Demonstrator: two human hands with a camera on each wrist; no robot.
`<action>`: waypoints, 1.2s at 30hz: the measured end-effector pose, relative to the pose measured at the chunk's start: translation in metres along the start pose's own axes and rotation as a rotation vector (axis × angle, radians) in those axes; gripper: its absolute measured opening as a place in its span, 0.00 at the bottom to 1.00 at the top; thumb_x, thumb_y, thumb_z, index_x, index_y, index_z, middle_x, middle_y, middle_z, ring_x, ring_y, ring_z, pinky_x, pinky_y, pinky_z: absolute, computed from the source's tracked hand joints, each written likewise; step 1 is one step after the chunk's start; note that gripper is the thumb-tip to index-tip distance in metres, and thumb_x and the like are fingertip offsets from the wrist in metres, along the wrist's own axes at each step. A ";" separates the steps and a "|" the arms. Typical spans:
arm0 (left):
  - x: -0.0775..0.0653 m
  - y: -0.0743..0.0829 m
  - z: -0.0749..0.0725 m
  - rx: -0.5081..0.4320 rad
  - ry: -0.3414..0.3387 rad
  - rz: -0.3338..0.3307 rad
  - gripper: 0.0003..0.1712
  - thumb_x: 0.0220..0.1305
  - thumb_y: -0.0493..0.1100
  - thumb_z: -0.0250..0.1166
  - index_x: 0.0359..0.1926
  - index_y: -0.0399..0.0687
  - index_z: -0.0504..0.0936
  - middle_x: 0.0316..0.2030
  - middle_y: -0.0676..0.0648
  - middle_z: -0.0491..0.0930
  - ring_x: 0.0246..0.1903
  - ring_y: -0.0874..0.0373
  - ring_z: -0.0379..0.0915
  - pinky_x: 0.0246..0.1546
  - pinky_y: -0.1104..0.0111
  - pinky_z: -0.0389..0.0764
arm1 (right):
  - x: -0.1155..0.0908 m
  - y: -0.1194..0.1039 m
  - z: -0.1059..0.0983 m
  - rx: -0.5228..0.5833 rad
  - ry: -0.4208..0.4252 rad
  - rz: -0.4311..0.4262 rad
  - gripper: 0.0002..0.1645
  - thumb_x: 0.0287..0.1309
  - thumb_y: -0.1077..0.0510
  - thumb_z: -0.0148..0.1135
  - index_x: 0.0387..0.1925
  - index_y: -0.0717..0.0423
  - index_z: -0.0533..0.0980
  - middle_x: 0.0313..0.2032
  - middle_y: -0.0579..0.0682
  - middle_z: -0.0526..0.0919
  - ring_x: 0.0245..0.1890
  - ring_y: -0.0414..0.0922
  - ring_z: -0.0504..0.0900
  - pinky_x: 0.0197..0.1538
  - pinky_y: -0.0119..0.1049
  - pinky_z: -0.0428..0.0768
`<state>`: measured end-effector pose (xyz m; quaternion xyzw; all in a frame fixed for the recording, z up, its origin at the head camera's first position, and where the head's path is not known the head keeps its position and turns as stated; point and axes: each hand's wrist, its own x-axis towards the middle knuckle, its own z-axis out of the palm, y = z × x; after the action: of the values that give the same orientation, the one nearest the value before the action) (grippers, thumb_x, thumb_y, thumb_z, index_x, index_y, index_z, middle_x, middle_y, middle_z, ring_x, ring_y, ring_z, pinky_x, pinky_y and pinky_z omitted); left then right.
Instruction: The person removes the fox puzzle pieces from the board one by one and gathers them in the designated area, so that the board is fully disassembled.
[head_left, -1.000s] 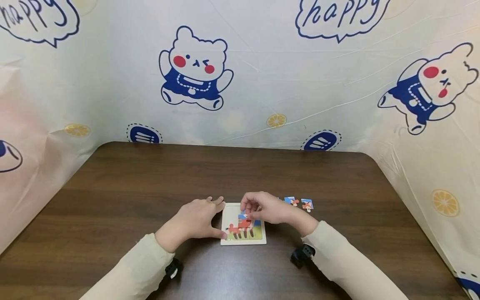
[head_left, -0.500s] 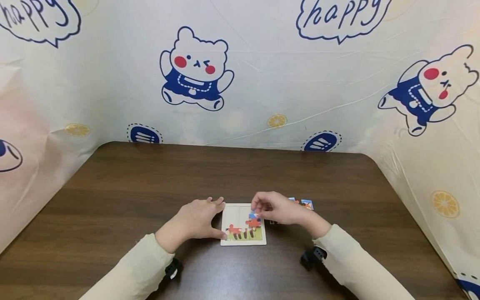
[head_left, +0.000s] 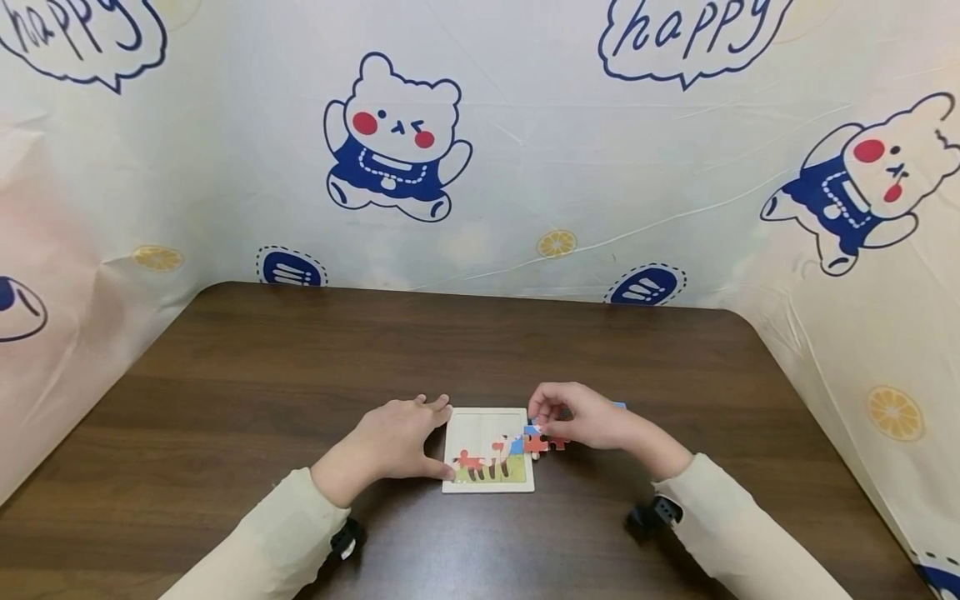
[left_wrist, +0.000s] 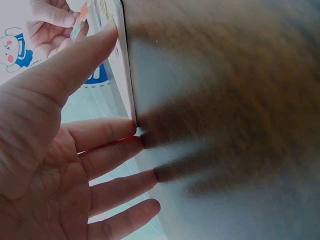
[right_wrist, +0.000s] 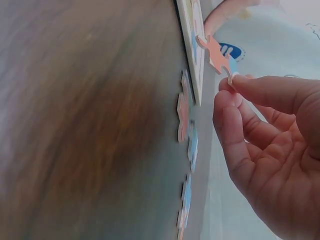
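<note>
You seem to be partway through filling the puzzle board, which lies flat on the table in front of you. Green pieces with brown legs cover its near part, while much of the far part is bare. Your right hand pinches a red-and-blue piece between thumb and fingers, at the board's right edge. Your left hand is spread along the left side, fingers nearly straight, thumb at the near left corner, apparently bracing the board rather than gripping it.

The next move, as I judge it, calls for you to pick the gap this piece suits, turn it until its tabs and colours agree with its neighbours, and lower it level while your left hand steadies the board.

From the head you can read the picture inside the board, which both wrist views show too edge-on. The right wrist view adds that the piece is tilted and held up off the table, with loose pieces lying beyond the board's right side; your right hand hides most of those from above. The left wrist view shows your thumb on the rim and your index fingertip against the board's edge.
</note>
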<state>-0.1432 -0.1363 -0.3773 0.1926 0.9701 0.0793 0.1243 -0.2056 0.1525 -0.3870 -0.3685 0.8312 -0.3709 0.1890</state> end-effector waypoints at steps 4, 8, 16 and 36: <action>0.000 0.000 0.001 -0.001 0.001 0.000 0.50 0.49 0.65 0.75 0.69 0.47 0.73 0.71 0.45 0.69 0.69 0.40 0.65 0.55 0.42 0.76 | -0.007 0.004 -0.005 0.002 0.009 0.019 0.06 0.62 0.67 0.63 0.41 0.58 0.76 0.32 0.48 0.79 0.34 0.39 0.75 0.39 0.30 0.78; 0.001 -0.001 0.002 0.006 -0.002 -0.005 0.50 0.49 0.66 0.75 0.69 0.47 0.73 0.71 0.46 0.68 0.70 0.41 0.65 0.57 0.43 0.76 | -0.016 0.008 -0.009 0.001 0.023 0.030 0.06 0.63 0.67 0.63 0.41 0.58 0.76 0.33 0.49 0.79 0.35 0.39 0.75 0.40 0.30 0.78; 0.001 -0.001 0.003 0.010 0.003 0.006 0.49 0.49 0.65 0.75 0.68 0.46 0.73 0.70 0.45 0.69 0.69 0.40 0.66 0.57 0.43 0.76 | -0.033 0.021 -0.018 -0.011 0.066 0.076 0.06 0.62 0.66 0.63 0.41 0.57 0.77 0.34 0.47 0.79 0.35 0.39 0.76 0.40 0.30 0.78; 0.002 0.000 0.003 0.009 0.011 -0.010 0.50 0.49 0.67 0.74 0.69 0.49 0.73 0.71 0.47 0.68 0.70 0.42 0.65 0.56 0.42 0.76 | -0.051 0.038 -0.029 -0.032 0.079 0.122 0.07 0.62 0.68 0.62 0.42 0.61 0.78 0.33 0.48 0.80 0.34 0.37 0.75 0.39 0.30 0.78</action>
<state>-0.1441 -0.1353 -0.3807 0.1878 0.9721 0.0752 0.1184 -0.2070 0.2225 -0.3947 -0.3053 0.8647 -0.3597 0.1723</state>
